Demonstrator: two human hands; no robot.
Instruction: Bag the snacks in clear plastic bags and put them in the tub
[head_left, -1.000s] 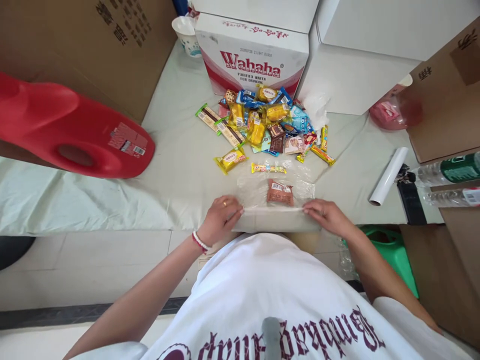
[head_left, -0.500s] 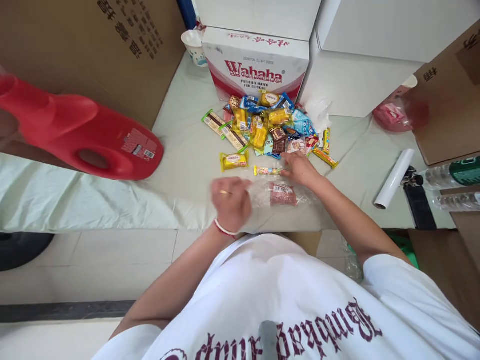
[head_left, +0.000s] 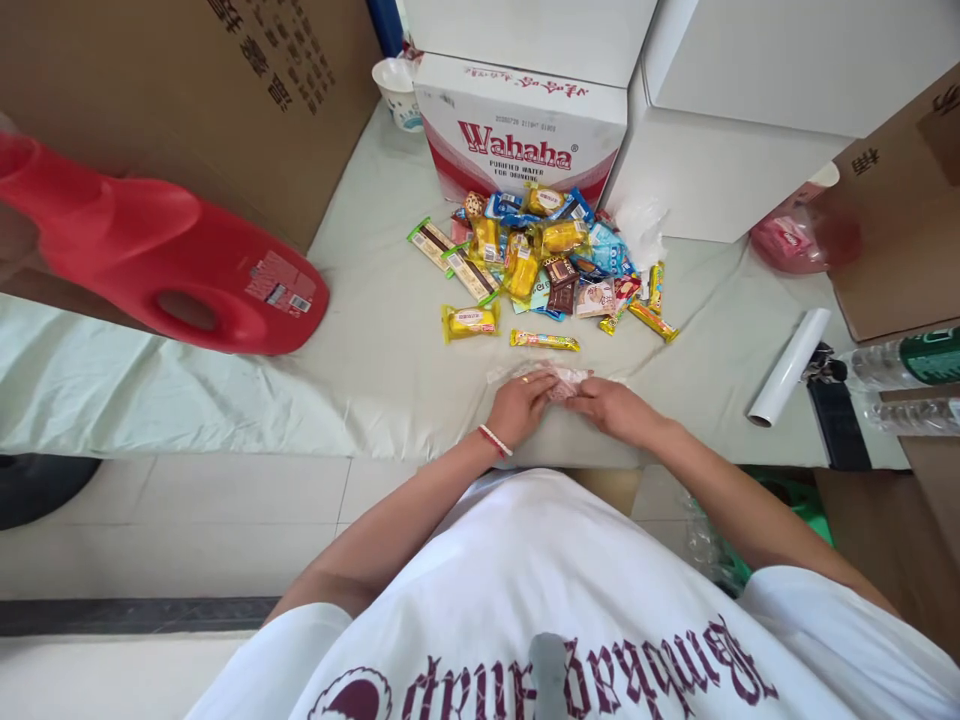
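Close to the table's front edge lies a clear plastic wrapper around a reddish packet (head_left: 565, 386), partly hidden by my fingers. My left hand (head_left: 517, 408), with a ring and a bracelet at the wrist, is closed on its left side. From the other side my right hand (head_left: 616, 410) grips the packet's right edge. Just beyond is a thin yellow candy stick (head_left: 545, 341), lying crosswise. A yellow-wrapped cake (head_left: 471, 321) rests to its left. Farther back is a heap of wrapped snacks, among them a brown chocolate packet (head_left: 561, 296) and green-edged bars (head_left: 472, 277).
A white and red water carton (head_left: 517, 150) stands behind the heap, beside white boxes (head_left: 720, 180). On the left is a large red jug (head_left: 172, 270). A white roll (head_left: 790, 368) and plastic bottles (head_left: 877, 355) lie at the right. A paper cup (head_left: 401, 95) is at the back.
My left hand has moved right onto the reddish packet. My right hand has left the candy stick and come down to the packet, now gathered between both hands.
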